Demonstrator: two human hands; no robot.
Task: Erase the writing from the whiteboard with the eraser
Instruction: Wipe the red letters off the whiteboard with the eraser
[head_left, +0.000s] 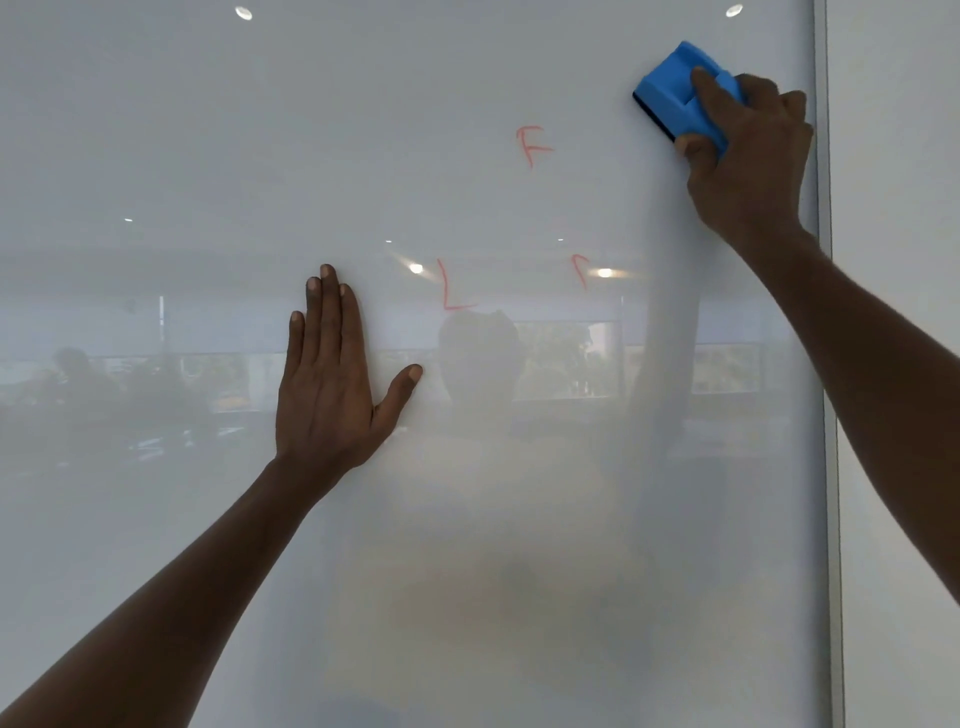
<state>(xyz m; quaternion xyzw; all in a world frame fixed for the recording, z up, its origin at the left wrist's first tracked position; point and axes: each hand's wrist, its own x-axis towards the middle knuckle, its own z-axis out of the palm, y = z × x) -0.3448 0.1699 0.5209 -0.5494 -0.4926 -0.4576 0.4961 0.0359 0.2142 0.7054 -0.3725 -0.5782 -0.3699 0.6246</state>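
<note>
The person is showing two bare forearms with no sleeves, watch or rings in view, the left hand (332, 384) and right hand (748, 150) both having short, plain, unpainted fingernails.

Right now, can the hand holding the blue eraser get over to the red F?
Probably yes. The right hand grips the eraser against the whiteboard, just up and right of the F. Only bare board lies between them; the left hand rests flat lower down.
</note>
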